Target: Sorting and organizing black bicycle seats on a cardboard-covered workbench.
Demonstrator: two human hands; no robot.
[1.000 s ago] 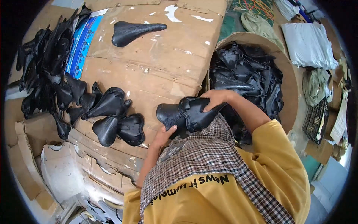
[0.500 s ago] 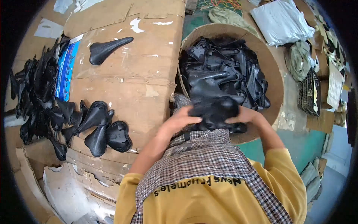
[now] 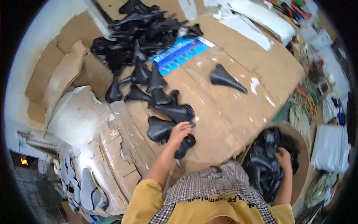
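Black bicycle saddles lie in a loose cluster on the cardboard-covered table. My left hand (image 3: 181,131) closes around the narrow nose of one saddle (image 3: 160,129), whose wide end points left. Another saddle (image 3: 184,146) lies just below that hand, and a further one (image 3: 175,112) just above it. Over at the right, my right hand (image 3: 284,156) is above the heap of black saddles (image 3: 263,158) in a round cardboard bin (image 3: 304,168). Its fingers are loosely bent and apart, with no saddle seen in them.
A big pile of black saddles (image 3: 141,33) rises at the far side, beside a blue printed sheet (image 3: 181,54). One saddle (image 3: 226,78) lies alone on the table (image 3: 209,127). A white plastic package (image 3: 330,149) stands right of the bin. Grey saddle-shaped pieces (image 3: 89,190) sit at lower left.
My view has swung left toward the table. The black saddle both hands held over the bin is out of them. My left hand has moved to the table saddles; my right stays at the bin.
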